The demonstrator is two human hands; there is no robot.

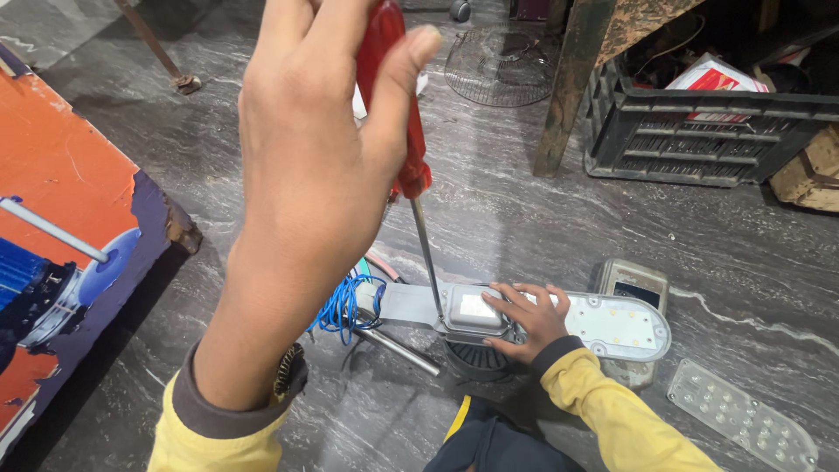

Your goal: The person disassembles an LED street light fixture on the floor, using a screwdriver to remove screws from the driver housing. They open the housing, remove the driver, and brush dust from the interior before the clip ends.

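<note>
Two hands are busy with one lamp. My left hand is raised high and near my face, closed around the red handle of a long screwdriver; the thumb lies along the handle and the other fingers wrap it from behind. The thin steel shaft goes down and a little to the right from this hand, almost upright, and its tip meets the grey LED street light on the stone floor, at the small housing just left of my right hand. That hand lies flat on the lamp with spread fingers and presses it down; it grips nothing, only holds the lamp in place. So the lamp is far below my left hand but directly under my right one, which is the nearer hand. Its long axis runs left to right, across the shaft. Below the left wrist a coil of blue wire lies beside the lamp's arm.
</note>
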